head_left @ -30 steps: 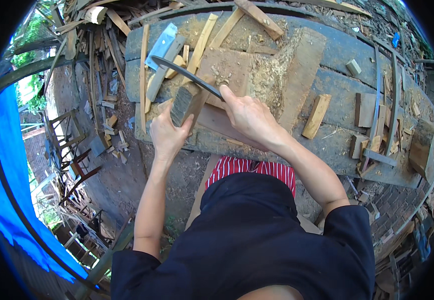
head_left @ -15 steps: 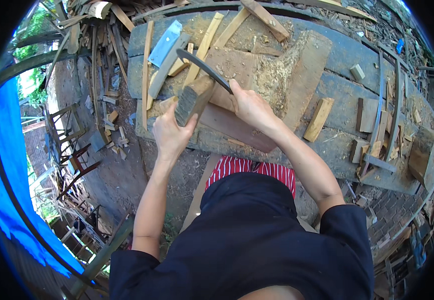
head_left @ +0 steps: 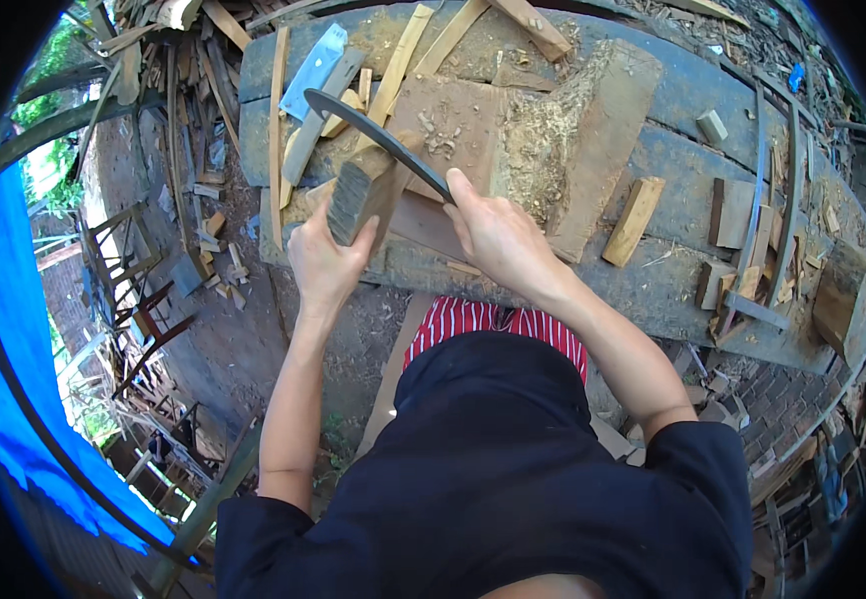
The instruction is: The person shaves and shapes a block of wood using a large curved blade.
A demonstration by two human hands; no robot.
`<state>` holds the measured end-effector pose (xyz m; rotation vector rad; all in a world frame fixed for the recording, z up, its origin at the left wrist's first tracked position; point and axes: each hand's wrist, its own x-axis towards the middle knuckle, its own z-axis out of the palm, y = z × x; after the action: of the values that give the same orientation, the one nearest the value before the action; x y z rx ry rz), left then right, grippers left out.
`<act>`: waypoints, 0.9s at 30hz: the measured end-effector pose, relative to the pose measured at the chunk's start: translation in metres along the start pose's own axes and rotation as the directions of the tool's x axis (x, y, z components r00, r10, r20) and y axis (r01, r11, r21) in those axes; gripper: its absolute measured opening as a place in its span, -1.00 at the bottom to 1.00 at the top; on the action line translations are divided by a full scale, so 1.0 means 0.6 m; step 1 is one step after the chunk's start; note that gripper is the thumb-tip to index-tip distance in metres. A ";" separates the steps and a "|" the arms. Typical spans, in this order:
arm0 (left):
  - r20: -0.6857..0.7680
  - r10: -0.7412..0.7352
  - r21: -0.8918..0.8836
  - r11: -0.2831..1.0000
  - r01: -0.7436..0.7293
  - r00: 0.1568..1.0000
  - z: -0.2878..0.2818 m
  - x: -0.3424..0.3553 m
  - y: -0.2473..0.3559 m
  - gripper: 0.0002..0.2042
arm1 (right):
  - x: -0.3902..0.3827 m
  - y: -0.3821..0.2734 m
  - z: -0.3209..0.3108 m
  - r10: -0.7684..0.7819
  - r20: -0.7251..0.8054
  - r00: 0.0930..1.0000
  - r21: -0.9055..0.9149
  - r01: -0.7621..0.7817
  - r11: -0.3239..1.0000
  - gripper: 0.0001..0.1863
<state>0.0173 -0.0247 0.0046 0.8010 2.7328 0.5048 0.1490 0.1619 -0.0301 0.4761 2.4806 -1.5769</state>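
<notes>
Slanting from lower left to upper right, a wooden block [head_left: 361, 197] sits left of the middle of the frame, and a dark curved blade [head_left: 373, 130] crosses its upper end from the opposite slant, tip toward the upper left. The two long axes cross rather than run side by side; whether the edge touches the wood at that crossing cannot be told from this angle.

The left hand [head_left: 325, 262] is the nearer one to the block, directly at its lower end: the thumb presses its right side while the other fingers wrap the left side, partly hidden, so the wood is pinched between them. The right hand [head_left: 501, 235] is to the right of the block, its fingers curled around the lower right end of the tool, the thumb laid toward the blade. From these fingers the block lies left and slightly higher in the frame, with the blade bridging the gap.

Beyond the block, a brown board [head_left: 458, 110] strewn with shavings rests on the tabletop [head_left: 692, 185]; a blue packet [head_left: 315, 68] lies at the upper left, and a yellowish wood piece [head_left: 634, 222] to the right.
</notes>
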 end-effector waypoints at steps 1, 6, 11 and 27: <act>-0.024 0.020 0.007 1.000 -0.020 1.000 0.003 0.002 -0.001 -0.51 | 0.020 0.013 0.004 0.060 0.004 0.998 -0.032 -0.060 0.998 -0.78; -0.034 0.067 -0.077 0.995 -0.070 0.997 0.013 0.009 -0.004 -0.57 | 0.032 0.009 0.006 -0.029 -0.036 0.999 -0.112 0.025 0.993 -0.77; -0.012 -0.019 -0.112 0.994 0.017 1.000 0.002 0.002 0.021 -0.58 | 0.029 0.013 0.007 0.032 -0.035 0.999 -0.090 -0.035 0.995 -0.73; 0.030 -0.004 -0.042 0.999 0.005 1.000 0.002 0.010 -0.004 -0.47 | 0.000 0.012 -0.004 -0.026 0.004 1.000 -0.140 0.026 0.990 -0.72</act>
<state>0.0119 -0.0228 0.0015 0.7859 2.6866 0.5429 0.1517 0.1665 -0.0350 0.4220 2.5828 -1.3988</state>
